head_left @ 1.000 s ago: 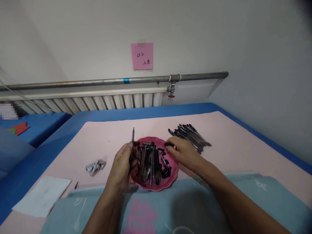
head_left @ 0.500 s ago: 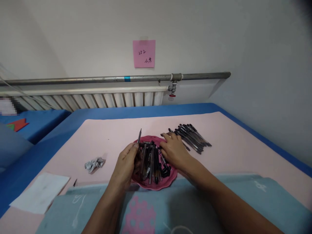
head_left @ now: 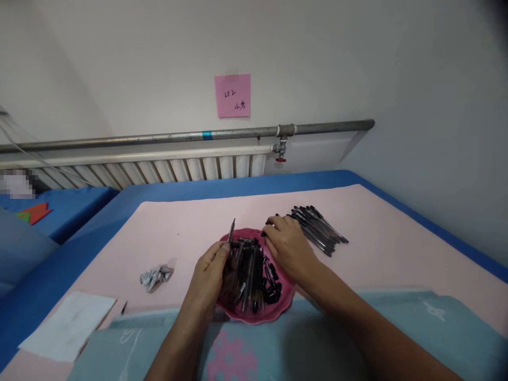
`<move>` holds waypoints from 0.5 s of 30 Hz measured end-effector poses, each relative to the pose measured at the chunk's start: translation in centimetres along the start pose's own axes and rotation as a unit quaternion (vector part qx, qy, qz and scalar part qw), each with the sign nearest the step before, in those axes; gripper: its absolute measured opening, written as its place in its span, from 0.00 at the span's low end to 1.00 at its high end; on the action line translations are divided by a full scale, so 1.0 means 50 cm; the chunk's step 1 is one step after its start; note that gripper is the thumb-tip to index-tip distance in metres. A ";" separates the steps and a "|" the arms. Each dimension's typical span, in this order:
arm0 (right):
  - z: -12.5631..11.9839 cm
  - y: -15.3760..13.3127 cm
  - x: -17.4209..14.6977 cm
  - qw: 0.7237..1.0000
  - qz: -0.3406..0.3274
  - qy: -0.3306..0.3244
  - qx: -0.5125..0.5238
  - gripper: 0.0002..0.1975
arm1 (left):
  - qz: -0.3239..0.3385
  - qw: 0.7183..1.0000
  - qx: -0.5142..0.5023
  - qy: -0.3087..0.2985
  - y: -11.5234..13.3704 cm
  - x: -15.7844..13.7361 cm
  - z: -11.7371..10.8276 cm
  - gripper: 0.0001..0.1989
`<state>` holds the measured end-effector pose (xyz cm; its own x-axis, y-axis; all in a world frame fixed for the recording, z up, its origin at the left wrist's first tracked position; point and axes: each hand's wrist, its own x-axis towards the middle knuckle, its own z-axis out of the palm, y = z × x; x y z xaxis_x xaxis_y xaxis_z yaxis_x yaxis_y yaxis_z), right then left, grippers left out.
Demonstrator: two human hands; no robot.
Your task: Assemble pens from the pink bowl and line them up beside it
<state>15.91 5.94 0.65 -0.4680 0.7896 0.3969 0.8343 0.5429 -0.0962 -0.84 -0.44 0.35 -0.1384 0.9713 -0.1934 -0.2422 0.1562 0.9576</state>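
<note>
In my left hand [head_left: 208,270], pinched between thumb and fingers, is a pen [head_left: 232,230] with its narrow tip pointing up and no cap on that end. My right hand [head_left: 289,246] is over the right rim of the pink basket [head_left: 257,318], fingers curled together. At its fingertips shows a small black piece [head_left: 263,234] that looks like a pen cap. The basket holds several clear-barrelled pens [head_left: 249,280] and loose black caps [head_left: 273,291]. Just beyond my right hand lies a row of capped pens [head_left: 319,227], partly hidden by it.
Crumpled grey paper [head_left: 155,276], a white sheet [head_left: 69,325] and a small dark pen tip or scrap [head_left: 124,308] lie on the left of the pink tabletop [head_left: 190,217]. Blue patterned cloth [head_left: 397,323] covers the near edge. A radiator [head_left: 174,169] and a pipe [head_left: 159,138] run along the wall.
The view has tilted up slightly, so everything sits a little lower. My right hand has shifted slightly relative to the basket, and a dark piece now shows at its fingertips. My left hand still holds the pen.
</note>
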 end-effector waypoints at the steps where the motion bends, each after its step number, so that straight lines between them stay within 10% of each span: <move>1: -0.004 0.000 0.001 0.999 0.011 0.020 0.048 0.09 | 0.001 1.000 0.005 -0.004 0.000 0.000 -0.001 0.12; 5: -0.014 -0.003 0.002 0.941 0.106 0.079 0.313 0.11 | 0.008 0.999 0.035 -0.015 -0.001 -0.001 0.000 0.12; 9: -0.018 -0.011 0.002 0.795 0.208 0.070 0.565 0.09 | 0.024 0.995 0.085 -0.040 0.003 -0.007 0.007 0.11; 15: -0.009 -0.017 0.003 0.663 0.240 0.094 0.703 0.14 | 0.006 0.989 0.128 -0.073 -0.005 -0.012 0.011 0.13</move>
<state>15.26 5.48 1.22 -0.0920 0.9901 0.1058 -0.2830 0.0759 -0.9561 -0.15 -0.94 0.36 0.0054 0.9861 -0.1663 0.0128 0.1662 0.9860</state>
